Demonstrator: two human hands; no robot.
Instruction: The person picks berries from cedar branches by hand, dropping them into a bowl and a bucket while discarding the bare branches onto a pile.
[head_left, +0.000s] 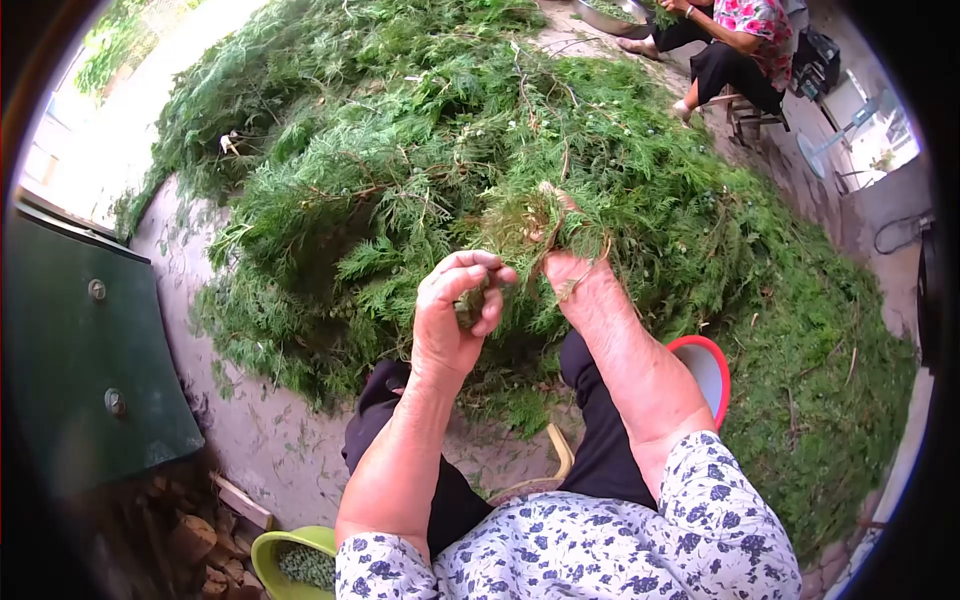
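Observation:
Green cut branches (pixel 420 180) are heaped in front of me. My left hand (pixel 462 300) is raised at the near side of the heap, its fingers curled inward round something small and greenish that I cannot make out. Just to the right, my right hand (pixel 565 245) reaches further out and is wrapped round a leafy sprig (pixel 522 222), whose brownish and green leaves hide part of the fingers. The two hands are close together but apart.
A yellow-green bowl (pixel 262 560) of small green cones stands at lower left near chopped firewood (pixel 195 540). A red-rimmed basin (pixel 722 375) is beside my right arm. A dark green panel (pixel 90 350) stands left. Another person (pixel 740 50) sits at upper right by a metal basin (pixel 605 15).

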